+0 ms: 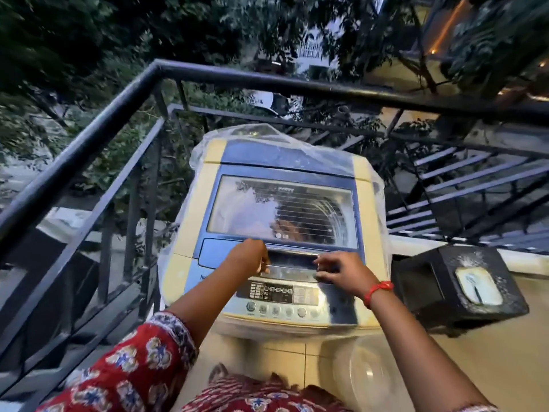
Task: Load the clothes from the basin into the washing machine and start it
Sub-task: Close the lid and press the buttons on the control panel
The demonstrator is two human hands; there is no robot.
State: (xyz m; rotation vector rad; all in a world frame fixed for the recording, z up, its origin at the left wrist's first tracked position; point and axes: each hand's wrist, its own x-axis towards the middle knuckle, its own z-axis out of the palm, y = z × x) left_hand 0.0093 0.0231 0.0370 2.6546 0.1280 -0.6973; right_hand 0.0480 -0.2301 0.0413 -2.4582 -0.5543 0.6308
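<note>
Basically both hands sat at the washing machine [276, 221] lid handle [292, 260], a recessed bar running left-right across the machine's front edge, just above its control panel [282, 292]. Left hand [251, 257] was curled at the handle's left end, right hand [338, 270] fingers hooked at its right end; whether either was actually gripping, cannot tell. Lid [282, 209] was shut, clear plastic cover [267, 138] pushed toward the machine's back. A translucent basin [368, 373] stood below the machine's front, right-hand side, contents not visible. Lid likely lifts up and away next.
</note>
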